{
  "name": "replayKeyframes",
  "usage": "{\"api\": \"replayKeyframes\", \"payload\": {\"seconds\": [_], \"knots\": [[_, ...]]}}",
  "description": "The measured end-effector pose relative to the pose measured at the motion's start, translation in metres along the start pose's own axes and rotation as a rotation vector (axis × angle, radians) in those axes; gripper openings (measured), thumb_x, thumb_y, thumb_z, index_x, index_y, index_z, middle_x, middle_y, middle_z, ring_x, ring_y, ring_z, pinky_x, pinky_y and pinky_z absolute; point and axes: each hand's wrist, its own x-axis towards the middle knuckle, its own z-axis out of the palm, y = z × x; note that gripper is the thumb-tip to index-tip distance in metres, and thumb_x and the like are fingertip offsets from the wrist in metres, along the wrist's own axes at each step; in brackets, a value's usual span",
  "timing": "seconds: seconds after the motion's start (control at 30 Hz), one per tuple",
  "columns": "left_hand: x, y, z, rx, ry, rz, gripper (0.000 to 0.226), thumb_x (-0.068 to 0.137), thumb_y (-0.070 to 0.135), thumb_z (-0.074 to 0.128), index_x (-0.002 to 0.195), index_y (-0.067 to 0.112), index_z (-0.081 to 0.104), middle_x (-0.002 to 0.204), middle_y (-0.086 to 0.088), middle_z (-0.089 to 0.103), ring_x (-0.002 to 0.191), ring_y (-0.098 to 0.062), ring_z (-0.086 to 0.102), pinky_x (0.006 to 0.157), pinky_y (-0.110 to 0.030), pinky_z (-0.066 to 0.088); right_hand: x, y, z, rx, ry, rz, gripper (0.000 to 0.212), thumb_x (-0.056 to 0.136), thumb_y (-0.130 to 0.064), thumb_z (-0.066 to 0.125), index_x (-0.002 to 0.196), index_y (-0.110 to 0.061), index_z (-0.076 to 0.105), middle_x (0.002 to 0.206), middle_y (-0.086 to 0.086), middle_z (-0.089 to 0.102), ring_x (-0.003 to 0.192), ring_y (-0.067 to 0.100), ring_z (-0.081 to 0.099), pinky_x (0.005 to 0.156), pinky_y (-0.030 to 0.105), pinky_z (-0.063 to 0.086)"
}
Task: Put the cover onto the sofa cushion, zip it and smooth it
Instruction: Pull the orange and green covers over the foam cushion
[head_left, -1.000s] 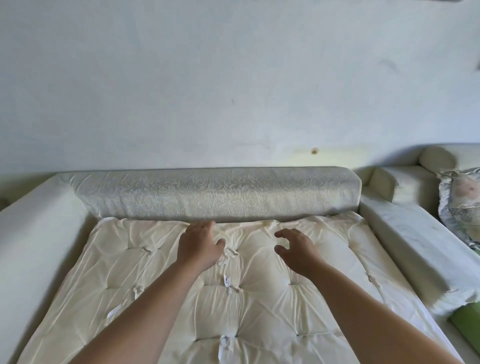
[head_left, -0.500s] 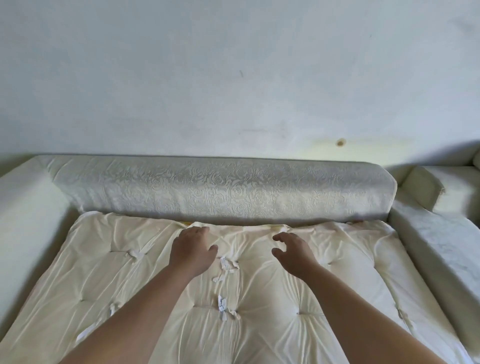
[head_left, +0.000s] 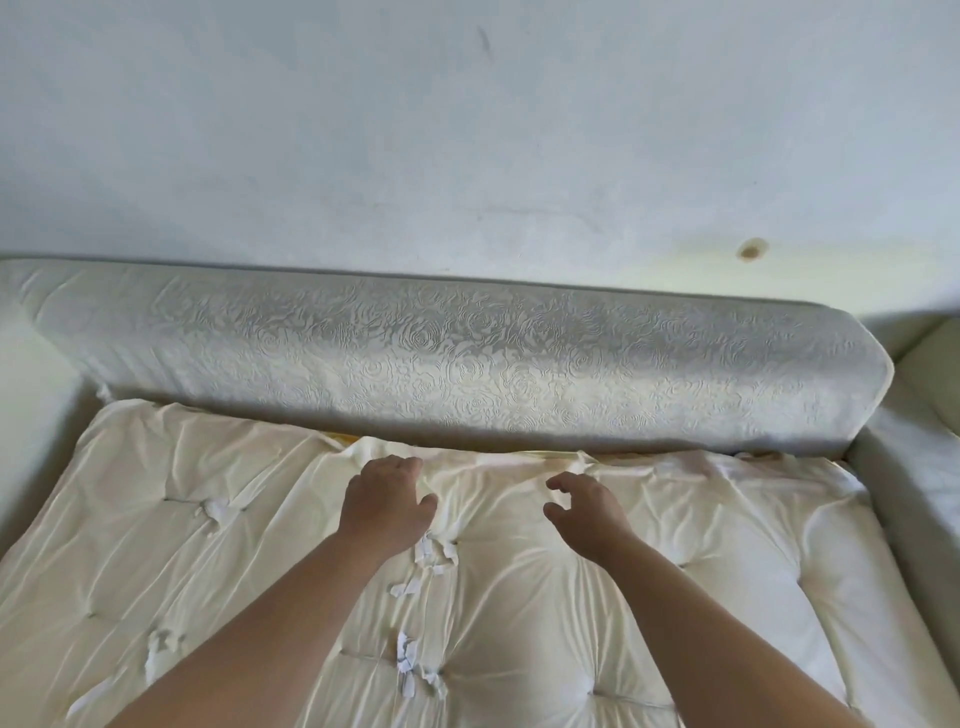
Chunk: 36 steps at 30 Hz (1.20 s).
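**Q:** Which step were you on there?

**A:** I'd call it the start of the cover step. The sofa cushion (head_left: 519, 597) — the big cream tufted one — lay flat on the seat, its far edge tucked right against the patterned back bolster (head_left: 441, 358). I had both hands out over that far edge. The left hand (head_left: 387, 506) lay palm-down on the fabric with fingers curled at the rumpled edge; I couldn't tell if it actually gripped anything. The right hand (head_left: 584, 512) hovered just above, fingers loose and half-curled, holding nothing.

**Q:** And the next move?

**A:** My guess — get a proper pinch on that bunched edge with both hands. I couldn't spot a zip from that view.
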Motion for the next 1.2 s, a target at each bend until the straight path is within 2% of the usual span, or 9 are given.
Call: {"api": "replayKeyframes", "payload": {"seconds": [0.27, 0.4, 0.57, 0.7, 0.77, 0.87, 0.97, 1.07, 1.2], "knots": [[0.087, -0.016, 0.063, 0.077, -0.100, -0.004, 0.045, 0.092, 0.038, 0.044, 0.131, 0.016, 0.045, 0.135, -0.001, 0.047, 0.128, -0.021, 0.037, 0.100, -0.031, 0.035, 0.089, 0.027, 0.048, -0.116, -0.087, 0.036, 0.039, 0.092, -0.027, 0.048, 0.130, -0.020, 0.048, 0.135, 0.002, 0.047, 0.128, 0.020, 0.039, 0.101, 0.029, 0.033], [0.141, -0.023, 0.107, 0.117, -0.104, 0.021, 0.047, 0.092, 0.040, 0.043, 0.133, 0.016, 0.044, 0.135, -0.002, 0.046, 0.129, -0.021, 0.036, 0.102, -0.032, 0.034, 0.147, 0.037, 0.077, -0.207, -0.103, 0.018, 0.045, 0.092, -0.033, 0.049, 0.134, -0.021, 0.043, 0.142, 0.001, 0.040, 0.132, 0.021, 0.032, 0.104, 0.035, 0.031], [0.188, -0.039, 0.175, 0.243, -0.195, 0.037, 0.060, 0.091, 0.051, 0.040, 0.141, 0.020, 0.029, 0.146, -0.003, 0.031, 0.136, -0.023, 0.026, 0.108, -0.039, 0.028, 0.204, 0.060, 0.114, -0.409, -0.196, -0.002, 0.073, 0.085, -0.052, 0.055, 0.143, -0.021, 0.025, 0.152, 0.003, 0.021, 0.142, 0.024, 0.014, 0.109, 0.045, 0.026], [0.227, -0.043, 0.204, 0.278, -0.217, 0.042, 0.073, 0.088, 0.062, 0.038, 0.145, 0.021, 0.018, 0.153, -0.005, 0.019, 0.141, -0.026, 0.017, 0.112, -0.043, 0.022, 0.243, 0.081, 0.129, -0.488, -0.226, 0.024, 0.102, 0.076, -0.063, 0.060, 0.149, -0.026, -0.001, 0.158, 0.004, -0.010, 0.145, 0.026, -0.010, 0.114, 0.053, 0.011], [0.252, -0.044, 0.219, 0.276, -0.214, 0.047, 0.079, 0.084, 0.068, 0.040, 0.145, 0.024, 0.018, 0.154, -0.005, 0.018, 0.141, -0.027, 0.015, 0.112, -0.045, 0.020, 0.268, 0.092, 0.138, -0.520, -0.225, 0.014, 0.113, 0.071, -0.066, 0.062, 0.148, -0.027, -0.010, 0.156, 0.005, -0.018, 0.144, 0.027, -0.016, 0.114, 0.056, 0.005], [0.277, -0.046, 0.248, 0.321, -0.224, 0.077, 0.089, 0.076, 0.074, 0.043, 0.145, 0.024, 0.018, 0.152, -0.007, 0.022, 0.140, -0.030, 0.018, 0.111, -0.045, 0.021, 0.295, 0.109, 0.156, -0.500, -0.262, 0.012, 0.120, 0.063, -0.068, 0.067, 0.148, -0.029, -0.008, 0.158, 0.005, -0.010, 0.145, 0.028, -0.012, 0.114, 0.057, 0.003], [0.292, -0.054, 0.279, 0.336, -0.176, 0.092, 0.099, 0.067, 0.079, 0.047, 0.145, 0.023, 0.021, 0.148, -0.007, 0.029, 0.137, -0.030, 0.023, 0.109, -0.044, 0.021, 0.317, 0.126, 0.174, -0.556, -0.295, -0.009, 0.125, 0.053, -0.077, 0.065, 0.148, -0.029, 0.001, 0.156, 0.005, 0.012, 0.145, 0.027, 0.003, 0.112, 0.060, 0.002], [0.309, -0.062, 0.295, 0.382, -0.157, 0.134, 0.101, 0.060, 0.085, 0.044, 0.139, 0.021, 0.032, 0.140, -0.005, 0.040, 0.130, -0.027, 0.034, 0.108, -0.044, 0.021, 0.332, 0.136, 0.186, -0.611, -0.294, -0.046, 0.120, 0.048, -0.082, 0.061, 0.143, -0.025, 0.017, 0.145, 0.005, 0.031, 0.140, 0.028, 0.020, 0.110, 0.061, 0.010], [0.327, -0.064, 0.304, 0.402, -0.230, 0.169, 0.102, 0.053, 0.089, 0.044, 0.123, 0.015, 0.046, 0.129, -0.005, 0.051, 0.123, -0.025, 0.043, 0.108, -0.039, 0.023, 0.342, 0.144, 0.202, -0.664, -0.275, -0.082, 0.111, 0.047, -0.086, 0.056, 0.137, -0.027, 0.027, 0.138, 0.004, 0.039, 0.132, 0.028, 0.030, 0.105, 0.053, 0.024]]}}
